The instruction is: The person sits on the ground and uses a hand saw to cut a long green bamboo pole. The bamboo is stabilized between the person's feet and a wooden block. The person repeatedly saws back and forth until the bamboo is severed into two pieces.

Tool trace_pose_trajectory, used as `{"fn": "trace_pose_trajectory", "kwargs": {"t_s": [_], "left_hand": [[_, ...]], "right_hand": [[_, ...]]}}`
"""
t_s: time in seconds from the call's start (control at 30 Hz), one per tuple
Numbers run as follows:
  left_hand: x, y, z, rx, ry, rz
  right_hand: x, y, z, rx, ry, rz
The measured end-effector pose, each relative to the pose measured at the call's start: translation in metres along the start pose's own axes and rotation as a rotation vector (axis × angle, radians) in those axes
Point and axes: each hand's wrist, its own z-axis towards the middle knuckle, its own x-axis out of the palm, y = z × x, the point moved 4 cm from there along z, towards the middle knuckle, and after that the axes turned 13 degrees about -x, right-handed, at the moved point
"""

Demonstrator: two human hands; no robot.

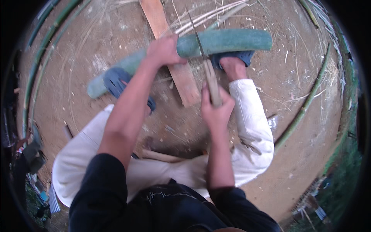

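Note:
A thick green bamboo pole (232, 40) lies crosswise over a flat wooden board (185, 83). My left hand (166, 51) grips the pole from above, near its middle. In my right hand (217, 106) is the tan handle of a hand saw (210, 79). Its long thin blade, seen almost edge-on, crosses the pole to the right of my left hand; the teeth cannot be made out. My left foot, in a dark blue clog (116, 82), rests over the pole's left part. My right clog (247, 57) is against the near side of its right part.
Thin bamboo strips (210, 17) lie on the dirt ground beyond the pole. Long green bamboo lengths curve along the left (48, 42) and right (309, 100). A tool with a wooden handle (162, 156) lies between my legs. Small chips are scattered about.

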Motion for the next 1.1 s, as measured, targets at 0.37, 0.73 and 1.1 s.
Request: {"fn": "trace_pose_trajectory", "kwargs": {"t_s": [0.37, 0.73, 1.1], "left_hand": [[0.001, 0.009, 0.029, 0.073, 0.017, -0.060], [-0.004, 0.026, 0.069, 0.148, 0.290, -0.156], [0.002, 0.033, 0.066, 0.075, -0.147, 0.021]], "right_hand": [[0.041, -0.098, 0.010, -0.325, -0.086, 0.054], [0.047, -0.052, 0.040, -0.211, -0.079, 0.081], [0.080, -0.080, 0.096, -0.140, -0.058, 0.214]]}}
